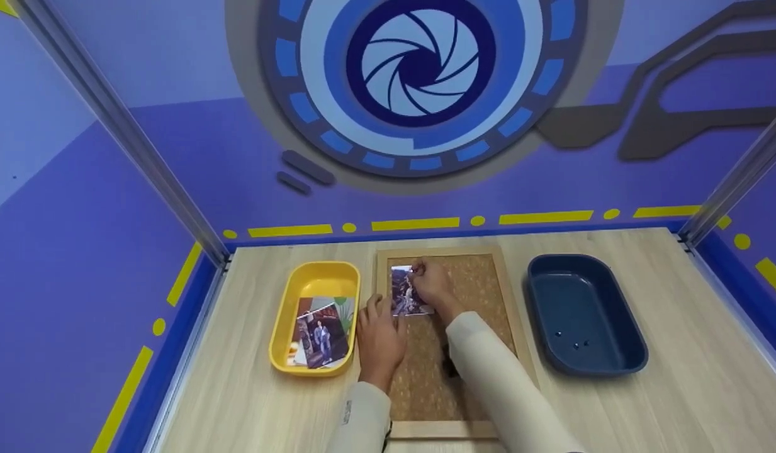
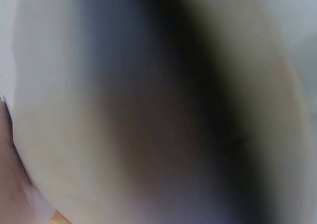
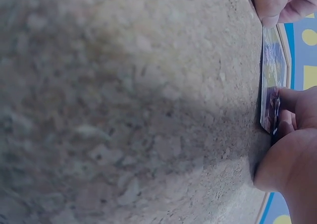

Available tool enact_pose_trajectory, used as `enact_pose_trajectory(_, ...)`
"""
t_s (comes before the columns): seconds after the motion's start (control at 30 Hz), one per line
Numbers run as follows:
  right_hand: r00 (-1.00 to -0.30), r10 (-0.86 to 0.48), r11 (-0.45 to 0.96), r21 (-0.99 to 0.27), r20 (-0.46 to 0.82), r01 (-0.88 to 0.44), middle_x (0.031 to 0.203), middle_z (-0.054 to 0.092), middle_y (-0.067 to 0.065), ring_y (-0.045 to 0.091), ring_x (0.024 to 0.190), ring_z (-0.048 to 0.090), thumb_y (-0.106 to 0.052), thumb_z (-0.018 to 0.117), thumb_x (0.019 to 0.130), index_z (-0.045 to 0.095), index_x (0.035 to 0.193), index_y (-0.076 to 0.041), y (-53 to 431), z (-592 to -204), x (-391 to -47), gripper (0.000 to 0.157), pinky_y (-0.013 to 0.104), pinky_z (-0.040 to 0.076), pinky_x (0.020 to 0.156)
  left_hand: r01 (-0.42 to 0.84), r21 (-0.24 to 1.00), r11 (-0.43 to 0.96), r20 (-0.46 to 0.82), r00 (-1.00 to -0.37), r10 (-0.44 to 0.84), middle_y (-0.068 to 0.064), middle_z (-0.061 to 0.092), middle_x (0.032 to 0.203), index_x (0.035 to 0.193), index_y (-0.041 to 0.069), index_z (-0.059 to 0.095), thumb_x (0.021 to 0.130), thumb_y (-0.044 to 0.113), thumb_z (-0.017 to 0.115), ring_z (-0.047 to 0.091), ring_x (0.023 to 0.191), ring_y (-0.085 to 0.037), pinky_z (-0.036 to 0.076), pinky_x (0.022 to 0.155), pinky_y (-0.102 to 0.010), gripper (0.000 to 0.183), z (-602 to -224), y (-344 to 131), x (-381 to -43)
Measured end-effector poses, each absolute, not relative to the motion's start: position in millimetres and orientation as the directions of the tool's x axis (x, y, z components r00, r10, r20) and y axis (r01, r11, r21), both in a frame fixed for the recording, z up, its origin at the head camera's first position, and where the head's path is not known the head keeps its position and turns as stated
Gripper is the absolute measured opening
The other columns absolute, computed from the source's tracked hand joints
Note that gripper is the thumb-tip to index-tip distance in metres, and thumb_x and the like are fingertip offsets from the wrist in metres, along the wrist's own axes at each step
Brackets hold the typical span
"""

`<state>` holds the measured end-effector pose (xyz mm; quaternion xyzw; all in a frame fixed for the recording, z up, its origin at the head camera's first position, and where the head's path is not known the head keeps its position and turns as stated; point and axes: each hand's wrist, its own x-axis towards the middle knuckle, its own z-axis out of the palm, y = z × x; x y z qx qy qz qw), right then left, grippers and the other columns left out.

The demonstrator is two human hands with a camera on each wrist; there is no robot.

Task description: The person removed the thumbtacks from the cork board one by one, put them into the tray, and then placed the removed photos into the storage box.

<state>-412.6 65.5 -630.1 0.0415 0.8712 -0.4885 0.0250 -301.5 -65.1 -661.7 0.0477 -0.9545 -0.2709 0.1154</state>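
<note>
A photo print (image 1: 405,290) lies on the upper left part of a wood-framed cork board (image 1: 476,283). My right hand (image 1: 433,284) pinches the photo's right side near its top, with thumb and curled fingers at the edge in the right wrist view (image 3: 297,130). Whether a small pin is also between the fingertips is hidden. My left hand (image 1: 381,336) rests at the photo's lower left corner, fingers extended, fingertips touching it. In the left wrist view a blurred pale sleeve (image 2: 54,110) covers almost everything.
A yellow tray (image 1: 281,340) left of the board holds several photos and cards (image 1: 325,336). On the right, a dark blue tray (image 1: 636,358) holds a few tiny shiny pieces (image 1: 576,345). Purple walls (image 1: 192,151) enclose the wooden table (image 1: 696,377).
</note>
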Motion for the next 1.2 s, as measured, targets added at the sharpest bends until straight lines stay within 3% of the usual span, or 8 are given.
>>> enact_pose_trajectory(0.5,-0.994,0.052,0.525,-0.844,-0.097,0.110,0.096,0.067,0.006,0.018,0.085,0.059,-0.013,0.066,0.102,0.069,0.109,-0.010,67.4,-634.3,-412.3,0.008,0.027,0.047,0.070,-0.059,0.514,0.856,0.149,-0.976,-0.157,-0.006,0.049,0.160,0.145,0.020,0.061,0.106,0.040,0.064,0.046,0.148,-0.032,0.040,0.125,-0.052,0.044,-658.5,-62.5,-298.8)
enact_pose_trajectory(0.8,-0.995,0.046,0.530,-0.842,-0.086,0.097,0.092,0.064,0.004,0.018,0.085,0.059,-0.013,0.067,0.102,0.067,0.100,-0.010,65.4,-634.1,-409.6,0.003,0.029,0.046,0.070,-0.074,0.504,0.860,0.142,-0.976,-0.166,-0.004,0.048,0.161,0.148,0.021,0.059,0.106,0.041,0.062,0.044,0.148,-0.030,0.039,0.126,-0.051,0.046,-659.6,-64.2,-299.4)
enact_pose_trajectory(1.03,-0.994,0.066,0.551,-0.828,-0.083,0.105,0.103,0.070,0.008,0.020,0.092,0.062,-0.013,0.067,0.102,0.069,0.112,-0.010,64.4,-633.3,-410.8,0.011,0.032,0.051,0.077,-0.056,0.513,0.857,0.160,-0.974,-0.160,-0.006,0.050,0.159,0.146,0.020,0.060,0.106,0.041,0.063,0.046,0.146,-0.032,0.041,0.124,-0.052,0.045,-660.0,-63.5,-299.5)
enact_pose_trajectory(1.2,-0.995,0.060,0.561,-0.822,-0.079,0.099,0.100,0.070,0.008,0.019,0.088,0.060,-0.014,0.067,0.102,0.070,0.112,-0.009,64.5,-632.5,-412.4,0.012,0.031,0.048,0.074,-0.051,0.519,0.853,0.169,-0.972,-0.161,-0.006,0.050,0.159,0.145,0.019,0.061,0.105,0.038,0.065,0.047,0.146,-0.032,0.041,0.124,-0.052,0.044,-659.4,-64.1,-300.2)
